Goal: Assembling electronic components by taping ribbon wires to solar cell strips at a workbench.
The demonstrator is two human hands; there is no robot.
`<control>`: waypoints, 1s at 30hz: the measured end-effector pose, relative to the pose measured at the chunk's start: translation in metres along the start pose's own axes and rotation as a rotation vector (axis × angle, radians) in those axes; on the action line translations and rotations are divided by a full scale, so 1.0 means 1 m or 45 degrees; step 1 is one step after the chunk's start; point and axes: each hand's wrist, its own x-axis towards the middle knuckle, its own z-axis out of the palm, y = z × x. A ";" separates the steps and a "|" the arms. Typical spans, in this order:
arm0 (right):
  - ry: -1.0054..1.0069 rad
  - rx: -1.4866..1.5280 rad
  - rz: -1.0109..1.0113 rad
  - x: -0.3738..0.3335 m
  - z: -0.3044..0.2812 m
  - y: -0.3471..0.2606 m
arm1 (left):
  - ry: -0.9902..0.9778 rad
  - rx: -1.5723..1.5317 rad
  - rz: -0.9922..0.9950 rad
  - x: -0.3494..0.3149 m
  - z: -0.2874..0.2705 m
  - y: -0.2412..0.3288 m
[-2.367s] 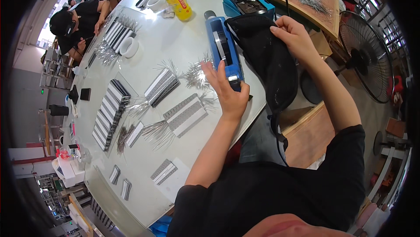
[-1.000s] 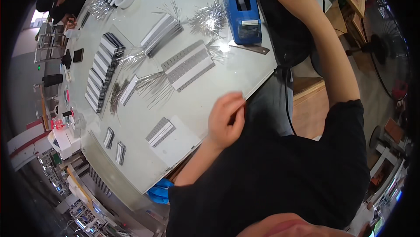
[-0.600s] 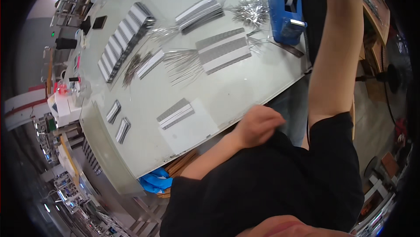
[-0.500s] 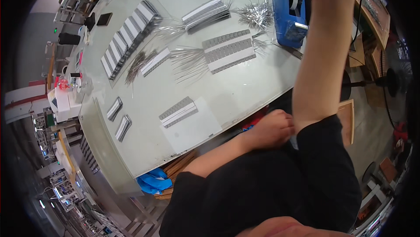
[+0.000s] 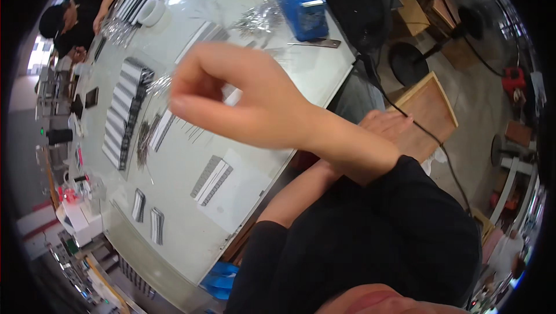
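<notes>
My right hand (image 5: pixel 249 91) is raised over the table, slightly blurred, its thumb and curled fingers closed in a pinch. Whatever lies between the fingertips, if anything, cannot be made out. Below it, a grey-and-white banded piece (image 5: pixel 211 181) rests on a white sheet (image 5: pixel 238 195) near the table edge. My left hand (image 5: pixel 387 124) is beyond the right forearm, which partly covers it; its fingers lie stretched out, and I see nothing in them. Behind the right hand, a banded bundle (image 5: pixel 200 39) of thin metallic wires is partly hidden.
A blue tape dispenser (image 5: pixel 301 10) stands at the far right edge, with a knife-like metal tool (image 5: pixel 318 42) beside it. Several banded strips form a long row (image 5: pixel 124 111). Two small strips (image 5: pixel 157 225) lie at left. Another person (image 5: pixel 87 15) sits at the far left. A black cable (image 5: pixel 425 131) hangs at right.
My right hand has come back from beside the tape dispenser to over the table's middle. My left hand has moved right, its fingers now extended. The whole view has turned.
</notes>
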 end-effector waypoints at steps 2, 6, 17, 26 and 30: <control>-0.190 -0.122 -0.087 -0.023 -0.011 0.001 | -0.012 -0.015 0.051 -0.016 -0.006 0.007; -0.013 -0.470 0.022 -0.048 -0.057 0.020 | -0.059 -0.219 -0.232 -0.057 -0.028 0.025; 0.021 -0.578 0.102 -0.015 -0.142 0.061 | 0.638 -0.076 -0.749 -0.131 -0.145 0.139; -0.233 -0.910 -0.130 -0.066 -0.066 0.116 | 0.677 0.633 -0.817 -0.105 -0.164 0.094; -0.637 -1.322 -0.215 -0.060 -0.071 0.116 | 0.559 0.697 -0.816 -0.110 -0.163 0.086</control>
